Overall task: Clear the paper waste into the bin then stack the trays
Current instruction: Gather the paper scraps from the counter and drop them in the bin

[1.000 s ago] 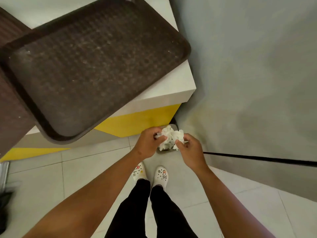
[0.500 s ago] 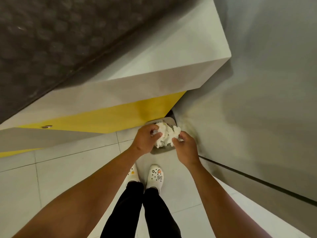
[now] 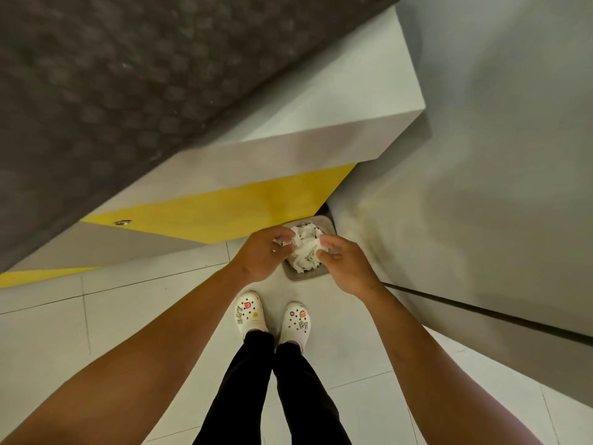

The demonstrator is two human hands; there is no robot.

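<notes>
Crumpled white paper wad point(image 3: 305, 248), soft and creased, pinched between left hand point(image 3: 261, 253) and right hand point(image 3: 348, 268), fingers curled on its sides, above small grey square bin point(image 3: 301, 275) on floor. Dark, bumpy-textured tray point(image 3: 134, 91) overhanging white counter's corner point(image 3: 369, 130).

White clogs point(image 3: 271, 319) (charms on top), tiled floor point(image 3: 128, 313), yellow-fronted counter point(image 3: 244, 203).

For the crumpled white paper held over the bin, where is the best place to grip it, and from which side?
Grip the crumpled paper wad at its two opposite flanks, from left and right, as the left hand and right hand do. It is loose and irregular, so squeezing inward likely keeps it together above the bin.
</notes>
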